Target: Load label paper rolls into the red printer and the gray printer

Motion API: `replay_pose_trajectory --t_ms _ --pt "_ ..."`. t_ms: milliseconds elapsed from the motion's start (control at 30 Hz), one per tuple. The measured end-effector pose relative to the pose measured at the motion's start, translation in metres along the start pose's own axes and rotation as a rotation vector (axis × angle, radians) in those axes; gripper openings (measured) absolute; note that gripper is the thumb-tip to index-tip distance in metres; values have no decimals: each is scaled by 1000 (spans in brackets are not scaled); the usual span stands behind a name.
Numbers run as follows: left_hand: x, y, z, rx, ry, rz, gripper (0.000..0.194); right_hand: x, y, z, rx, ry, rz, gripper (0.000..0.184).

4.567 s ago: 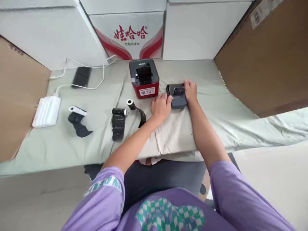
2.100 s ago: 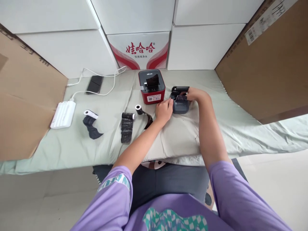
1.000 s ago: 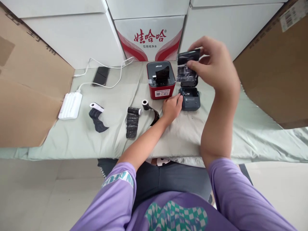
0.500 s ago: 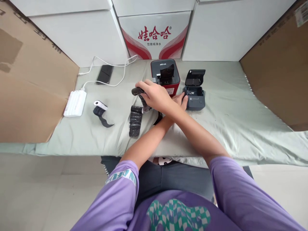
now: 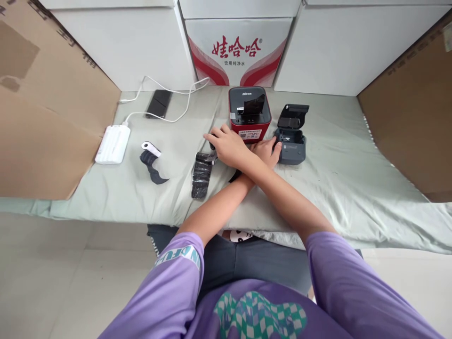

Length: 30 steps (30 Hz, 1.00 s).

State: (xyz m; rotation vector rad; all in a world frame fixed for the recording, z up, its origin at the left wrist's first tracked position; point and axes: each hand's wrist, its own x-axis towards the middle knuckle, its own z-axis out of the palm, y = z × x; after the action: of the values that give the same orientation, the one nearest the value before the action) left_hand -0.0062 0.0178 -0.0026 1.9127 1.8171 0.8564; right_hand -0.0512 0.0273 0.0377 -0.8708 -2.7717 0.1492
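Observation:
My arms cross in front of me. My right hand (image 5: 228,145), on the left side, bends its fingers over a small black roll (image 5: 212,146); most of it is hidden. My left hand (image 5: 266,151) rests low on the sheet, its thumb and forefinger at the left corner of a dark grey portable printer (image 5: 291,151) with its lid up. Between and behind the hands stands a red and black printer (image 5: 250,127). Just left of my right hand lies a roll with a long shiny black strip (image 5: 201,181). A dark strip end (image 5: 234,176) shows under my crossed forearms.
Farther left lies a white-cored roll with a dark strip (image 5: 151,160). A white power bank (image 5: 113,145) with a white cable (image 5: 169,121) and a black phone (image 5: 158,103) are beyond it. Cardboard flaps (image 5: 52,117) flank both sides; white boxes (image 5: 123,47) line the back.
My right hand has come down toward the sheet with the black roll, which is now mostly under the fingers. My left hand stays by the grey printer. The whole view has shifted slightly.

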Motion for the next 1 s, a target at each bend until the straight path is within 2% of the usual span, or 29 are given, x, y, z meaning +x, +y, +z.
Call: replay_pose_trajectory --t_ms 200,400,667,833,1000 --pt "3 -4 4 -7 0 2 41 1 4 -2 122 -91 -7 52" --pt "2 -1 0 -22 -16 -9 41 2 6 -1 222 -74 16 44" --pt "2 -4 4 -35 15 1 40 3 -2 -7 305 108 68 37" --pt "4 -8 9 -32 30 1 40 8 3 1 276 36 143 20" --pt "5 -9 9 -23 6 -10 41 6 6 -11 286 -17 95 30"
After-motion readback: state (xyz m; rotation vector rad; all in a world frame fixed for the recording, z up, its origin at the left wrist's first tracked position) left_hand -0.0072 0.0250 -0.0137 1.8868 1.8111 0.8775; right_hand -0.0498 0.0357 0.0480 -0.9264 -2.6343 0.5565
